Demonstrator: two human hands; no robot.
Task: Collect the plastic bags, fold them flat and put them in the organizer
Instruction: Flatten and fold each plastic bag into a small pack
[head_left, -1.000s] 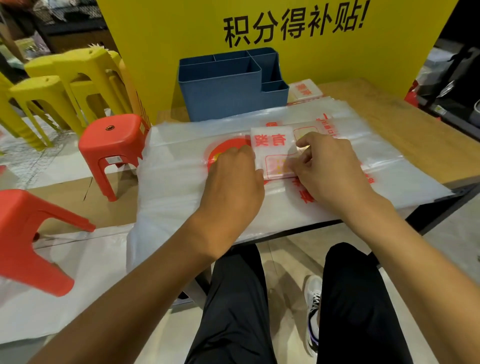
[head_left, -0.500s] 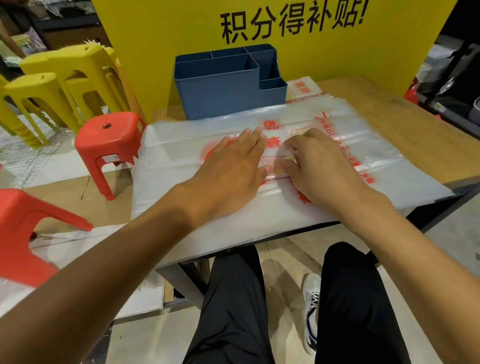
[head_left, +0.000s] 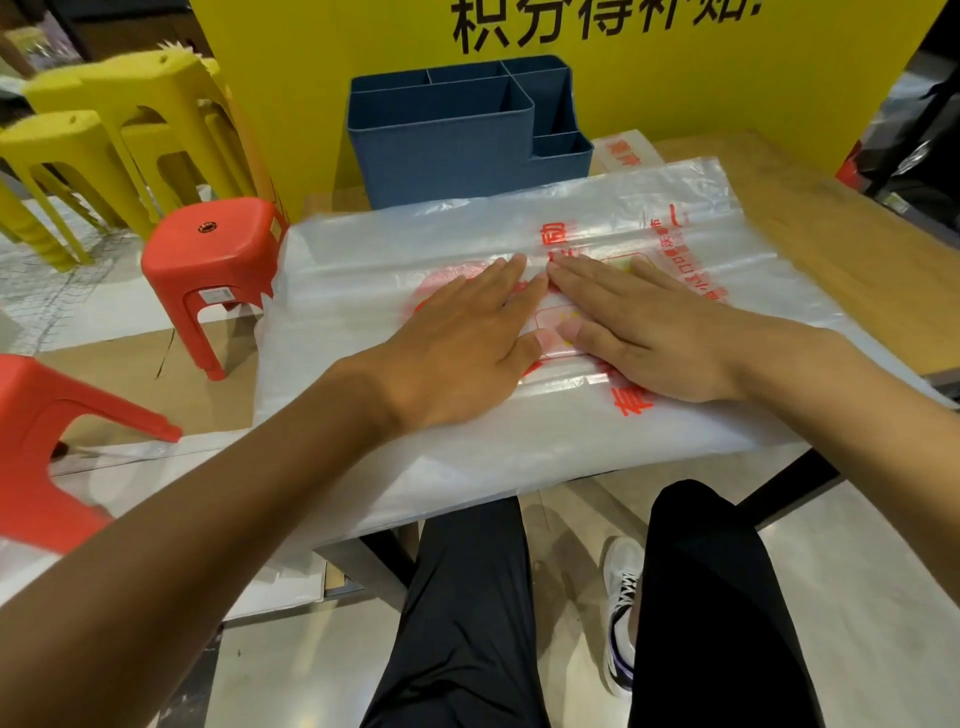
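On plastic bags (head_left: 363, 291), 2 flat hands

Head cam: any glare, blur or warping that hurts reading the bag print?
Head view: soft glare streaks on the plastic bags wash out some red print; both flat hands, left hand and right hand, cover its middle. Wide-angle bend curves the table edge and the blue organizer. Edges slightly soft; no hard shadows.

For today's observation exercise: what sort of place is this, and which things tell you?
Probably a shop or promotion stall: a yellow printed sign behind the table, stacked plastic stools, and a pile of printed plastic bags.
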